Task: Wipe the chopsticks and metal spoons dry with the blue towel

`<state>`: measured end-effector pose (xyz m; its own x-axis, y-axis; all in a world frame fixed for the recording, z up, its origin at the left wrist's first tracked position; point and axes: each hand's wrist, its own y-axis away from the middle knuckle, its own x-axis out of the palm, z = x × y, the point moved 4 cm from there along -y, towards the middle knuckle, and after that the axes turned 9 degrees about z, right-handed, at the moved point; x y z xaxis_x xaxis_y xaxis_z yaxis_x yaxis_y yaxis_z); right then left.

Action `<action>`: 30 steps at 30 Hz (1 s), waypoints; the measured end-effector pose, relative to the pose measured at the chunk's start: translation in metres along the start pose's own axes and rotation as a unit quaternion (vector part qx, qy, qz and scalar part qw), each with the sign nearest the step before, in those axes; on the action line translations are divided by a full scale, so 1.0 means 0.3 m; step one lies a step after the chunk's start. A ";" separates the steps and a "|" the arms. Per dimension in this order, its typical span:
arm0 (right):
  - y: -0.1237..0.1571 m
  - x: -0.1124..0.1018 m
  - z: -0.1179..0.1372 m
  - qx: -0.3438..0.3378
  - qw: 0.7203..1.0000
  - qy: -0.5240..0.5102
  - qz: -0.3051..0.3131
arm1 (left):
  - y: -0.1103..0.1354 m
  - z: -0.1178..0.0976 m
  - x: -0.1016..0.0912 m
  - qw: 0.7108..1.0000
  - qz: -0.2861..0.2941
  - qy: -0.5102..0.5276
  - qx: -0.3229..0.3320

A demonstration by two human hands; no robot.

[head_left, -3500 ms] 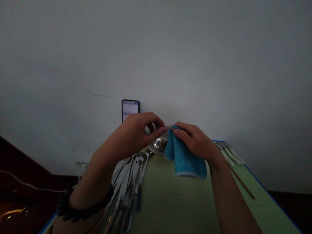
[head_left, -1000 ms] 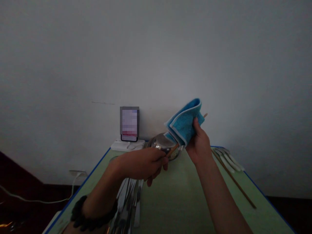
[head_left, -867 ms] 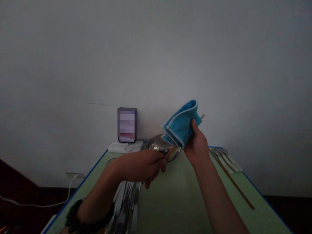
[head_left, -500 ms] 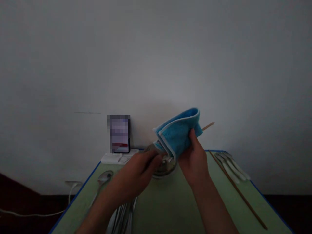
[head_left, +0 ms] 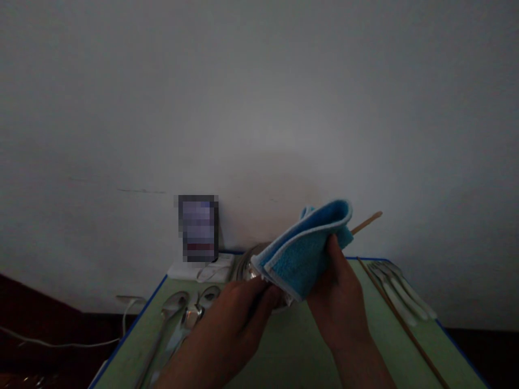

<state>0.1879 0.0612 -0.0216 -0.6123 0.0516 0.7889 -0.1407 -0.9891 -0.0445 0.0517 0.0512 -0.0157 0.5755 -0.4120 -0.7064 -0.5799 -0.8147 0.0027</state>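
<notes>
A folded blue cloth (head_left: pixel 304 270) with white edging is in my right hand (head_left: pixel 343 302), the thumb pressed on its front. The tip of a wooden chopstick (head_left: pixel 367 221) sticks out past the cloth's right side; the cloth hides its middle. My left hand (head_left: pixel 239 319) is closed at the cloth's lower left, in line with the chopstick, and its fingers cover that end. Just behind the left hand stands a round metal bowl (head_left: pixel 244 267), partly hidden by the cloth and fingers.
On the green table (head_left: pixel 300 356), metal spoons (head_left: pixel 175 303) lie at the left. Another chopstick (head_left: pixel 399 319) and several white-handled forks (head_left: pixel 409 300) lie at the right. A phone (head_left: pixel 198 229) stands on a white base (head_left: pixel 184 270) against the wall (head_left: pixel 259 108).
Both hands, the cloth and the chopstick appear lower and further right. More of the spoons at the left shows, and the view has shifted slightly.
</notes>
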 end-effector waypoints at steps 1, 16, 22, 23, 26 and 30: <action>0.002 -0.002 -0.001 -0.004 1.000 0.007 0.002 | 0.005 -0.001 0.002 1.000 -0.002 0.002 -0.004; 0.126 0.030 0.024 -0.051 0.997 0.053 0.037 | 0.106 -0.116 -0.015 0.995 0.030 -0.064 0.072; 0.152 0.032 0.023 -0.071 0.994 0.069 0.051 | 0.117 -0.136 0.000 0.991 0.012 -0.079 0.109; 0.159 0.035 0.028 -0.077 0.993 0.071 0.054 | 0.121 -0.140 -0.001 0.990 0.009 -0.081 0.114; 0.175 0.035 0.049 -0.088 0.991 0.078 0.066 | 0.128 -0.153 0.006 0.989 0.009 -0.077 0.125; 0.165 -0.014 0.078 -0.114 0.982 0.134 0.061 | 0.105 -0.132 0.060 0.994 -0.001 -0.025 0.108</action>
<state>0.2017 0.0088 -0.0127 -0.8141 -0.0009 0.5807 -0.2053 -0.9350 -0.2893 0.0665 0.0020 -0.0003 0.5497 -0.3852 -0.7412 -0.6927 -0.7062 -0.1468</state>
